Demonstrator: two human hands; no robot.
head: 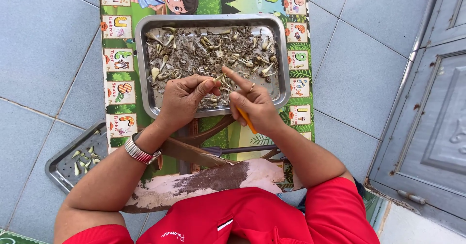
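I'm sitting over a small table [301,79] covered with a colourful picture chart, working above the near edge of a metal tray [145,55] that is taking up most of the table top. The tray is holding a loose heap of dry brown husks and pale cloves [213,55], spread from the far edge down to the near one, thickest along the far left corner. My left hand [182,98] is pinching one small pale clove [219,77] between thumb and fingertips, fingers closed on it, just above the near-middle of the tray. My right hand [252,103] is sitting right beside it, almost touching, index finger stretched toward the clove; it's gripping an orange-handled tool [246,120], handle sticking out toward me past the palm; can't tell what the tip looks like, it's hidden by the fingers. I'm wearing a metal watch [141,152] on the left wrist and a ring on the right hand. A second, smaller metal tray [60,169] is lying on the tiled floor [43,45] off the table's near left corner, partly under my left forearm, with a few peeled pale pieces [82,157] in it. A flat piece of bark or wood [208,178] is resting along the table's near edge, just in front of my red shirt [242,219]. A grey metal door [432,103] is standing at the right.
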